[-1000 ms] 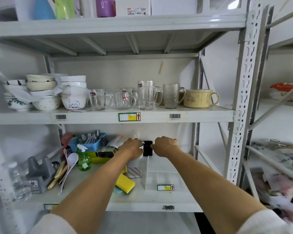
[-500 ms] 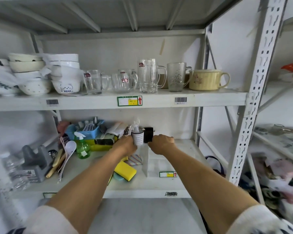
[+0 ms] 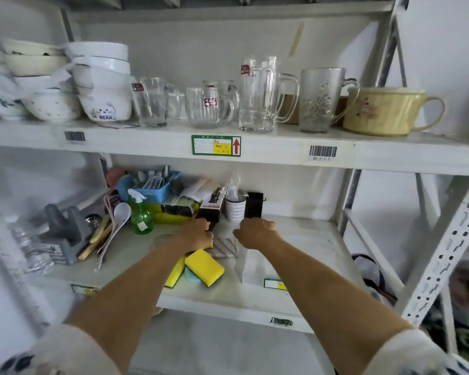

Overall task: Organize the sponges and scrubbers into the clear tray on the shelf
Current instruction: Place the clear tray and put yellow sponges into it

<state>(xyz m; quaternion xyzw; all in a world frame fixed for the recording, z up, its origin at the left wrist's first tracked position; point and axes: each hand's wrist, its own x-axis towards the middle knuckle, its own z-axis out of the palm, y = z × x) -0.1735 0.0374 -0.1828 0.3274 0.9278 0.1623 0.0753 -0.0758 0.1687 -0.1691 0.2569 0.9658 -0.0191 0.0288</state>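
Observation:
A clear tray (image 3: pixel 255 269) with a green and yellow label stands at the front of the lower shelf. My right hand (image 3: pixel 255 230) curls its fingers over the tray's far left corner. Left of the tray lies a striped pad (image 3: pixel 226 248). A yellow sponge (image 3: pixel 204 266) rests on a teal round scrubber (image 3: pixel 191 276), and a second yellow sponge (image 3: pixel 173 276) shows beside my left forearm. My left hand (image 3: pixel 198 234) is knuckles-up at the striped pad's left edge with fingers bent; what it holds is hidden.
At the back stand a white dotted cup (image 3: pixel 235 209), a black box (image 3: pixel 210 205) and a black holder (image 3: pixel 253 205). A green spray bottle (image 3: pixel 141 216), a blue basket (image 3: pixel 152 185), spoons (image 3: pixel 114 226) and a grey rack (image 3: pixel 63 234) fill the left. Glass mugs (image 3: pixel 257 98) and bowls (image 3: pixel 103 85) line the upper shelf.
Both hands have drawn back from the cup at the rear of the shelf toward the front. The view has dropped closer to the lower shelf.

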